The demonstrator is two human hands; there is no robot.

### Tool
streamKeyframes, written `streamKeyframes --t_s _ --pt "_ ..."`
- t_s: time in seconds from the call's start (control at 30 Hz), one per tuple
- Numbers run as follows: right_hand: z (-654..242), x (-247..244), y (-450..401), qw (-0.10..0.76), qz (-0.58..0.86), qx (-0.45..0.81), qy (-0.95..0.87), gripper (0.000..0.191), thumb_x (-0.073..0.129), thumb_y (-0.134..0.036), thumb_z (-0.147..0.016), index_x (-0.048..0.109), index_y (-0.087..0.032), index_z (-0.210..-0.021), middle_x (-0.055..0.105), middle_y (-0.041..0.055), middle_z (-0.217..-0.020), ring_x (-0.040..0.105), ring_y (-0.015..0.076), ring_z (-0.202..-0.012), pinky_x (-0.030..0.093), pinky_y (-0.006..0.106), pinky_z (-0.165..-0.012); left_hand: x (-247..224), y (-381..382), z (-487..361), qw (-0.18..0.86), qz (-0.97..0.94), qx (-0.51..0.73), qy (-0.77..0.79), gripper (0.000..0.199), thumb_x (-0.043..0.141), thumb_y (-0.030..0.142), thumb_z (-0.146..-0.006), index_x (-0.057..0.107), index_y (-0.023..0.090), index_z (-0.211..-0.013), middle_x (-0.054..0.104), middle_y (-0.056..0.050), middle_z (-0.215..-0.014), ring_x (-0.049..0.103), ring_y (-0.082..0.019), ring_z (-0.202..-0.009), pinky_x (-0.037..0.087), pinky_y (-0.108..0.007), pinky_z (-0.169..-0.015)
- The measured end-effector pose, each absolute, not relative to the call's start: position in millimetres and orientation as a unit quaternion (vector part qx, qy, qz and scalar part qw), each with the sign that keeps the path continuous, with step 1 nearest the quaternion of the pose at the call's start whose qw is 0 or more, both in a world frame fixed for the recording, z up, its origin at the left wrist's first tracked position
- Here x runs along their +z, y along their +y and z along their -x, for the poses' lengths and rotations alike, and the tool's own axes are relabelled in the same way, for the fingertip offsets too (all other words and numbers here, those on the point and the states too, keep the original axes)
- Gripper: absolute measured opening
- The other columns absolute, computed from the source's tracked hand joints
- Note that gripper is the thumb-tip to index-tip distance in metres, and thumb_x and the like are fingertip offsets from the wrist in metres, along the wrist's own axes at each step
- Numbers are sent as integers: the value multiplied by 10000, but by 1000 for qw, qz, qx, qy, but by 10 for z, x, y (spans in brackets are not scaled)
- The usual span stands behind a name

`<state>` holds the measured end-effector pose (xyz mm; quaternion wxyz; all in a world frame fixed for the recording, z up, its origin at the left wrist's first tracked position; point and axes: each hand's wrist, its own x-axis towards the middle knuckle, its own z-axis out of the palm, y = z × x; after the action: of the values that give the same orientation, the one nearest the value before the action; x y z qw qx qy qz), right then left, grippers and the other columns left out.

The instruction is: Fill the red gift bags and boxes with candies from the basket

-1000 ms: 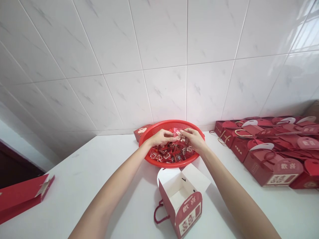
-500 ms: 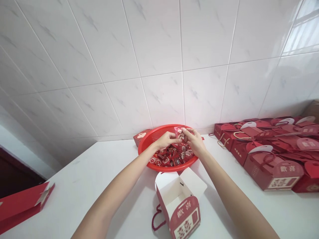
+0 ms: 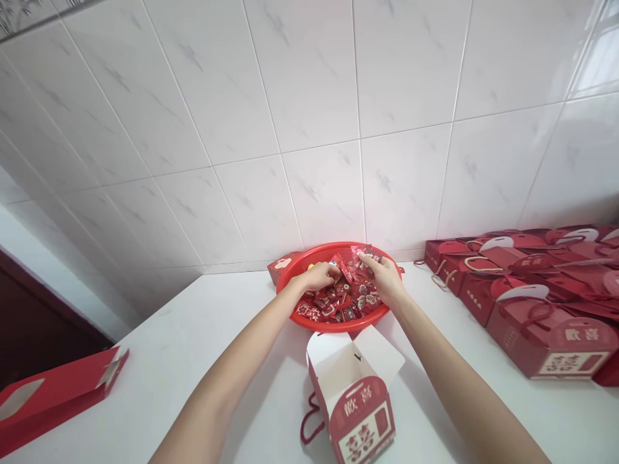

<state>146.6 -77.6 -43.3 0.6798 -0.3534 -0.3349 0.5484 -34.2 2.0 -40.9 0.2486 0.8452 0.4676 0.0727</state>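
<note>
A red plastic basket [image 3: 285, 298] holds a heap of wrapped candies [image 3: 333, 306] in red, several of them printed with patterns. My left hand [image 3: 320, 277] dips into the basket, its fingers curled down among the wrappers; what they grip is hidden. On the basket's right side my right hand [image 3: 384, 274] pinches a red and pink candy packet [image 3: 360, 261] between thumb and fingers, above the heap. In front of the basket stands an open red gift box [image 3: 355, 412] with a white inside, its flaps folded out and a dark red cord handle [image 3: 309, 422] hanging at its left.
Rows of closed red gift boxes [image 3: 527, 316] fill the right of the white table [image 3: 242, 309]. A flat red carton [image 3: 53, 399] lies at the left edge. Another red box [image 3: 281, 264] sits behind the basket, near the tiled wall [image 3: 319, 187].
My left hand has moved away from the packet beside my right hand and down into the candies. My right hand still holds its packet. The view has shifted slightly.
</note>
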Motion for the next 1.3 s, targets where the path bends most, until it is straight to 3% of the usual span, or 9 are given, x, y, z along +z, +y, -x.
streamKeyframes --t_s 0.17,0.33,0.47,0.6,0.77,1.0,1.3 --pt "-1424 -394 -825 674 357 554 -334 362 868 -411 -552 629 -176 -689 667 6 -656 650 173 -632 567 309 -647 -373 129 301 190 -856 -4 481 297 671 155 -635 693 219 -924 726 -10 -940 671 -216 -848 471 -241 -653" --pt "-1428 -418 -798 674 369 550 -328 329 863 -378 -575 651 -177 -727 673 1 -668 643 160 -627 563 289 -619 -375 141 160 127 -857 -96 491 394 806 272 -536 679 218 -905 733 -46 -996 682 -257 -856 510 -287 -693" --pt "-1429 -421 -797 677 369 545 -329 316 864 -370 -570 661 -178 -719 671 -5 -663 644 164 -642 579 302 -649 -402 73 106 77 -855 -125 497 373 793 331 -576 677 219 -913 744 -72 -945 692 -293 -883 521 -335 -746" --pt "-1421 -418 -802 674 375 546 -327 320 868 -369 -564 655 -177 -707 676 2 -662 654 175 -646 568 293 -616 -442 24 124 63 -862 -130 485 384 750 337 -638 678 211 -994 751 -101 -981 706 -297 -896 532 -334 -737" --pt "-1410 -424 -798 670 388 548 -316 313 866 -349 -559 644 -178 -700 677 6 -666 649 169 -625 538 267 -552 -524 15 91 54 -861 -121 491 437 788 363 -594 703 202 -992 760 -117 -973 708 -313 -922 544 -342 -786" --pt "-1400 -425 -821 673 382 549 -317 305 854 -349 -555 647 -182 -705 652 -11 -627 630 165 -589 547 295 -575 -608 16 18 43 -855 -120 502 257 775 310 -624 744 182 -844 761 -149 -917 713 -333 -919 543 -379 -836" --pt "-1387 -411 -847 672 387 544 -320 300 855 -342 -534 638 -193 -677 686 9 -662 664 194 -661 563 303 -615 -555 -15 116 61 -865 -43 497 291 748 227 -682 706 193 -968 747 -129 -1019 692 -322 -1015 514 -372 -905"
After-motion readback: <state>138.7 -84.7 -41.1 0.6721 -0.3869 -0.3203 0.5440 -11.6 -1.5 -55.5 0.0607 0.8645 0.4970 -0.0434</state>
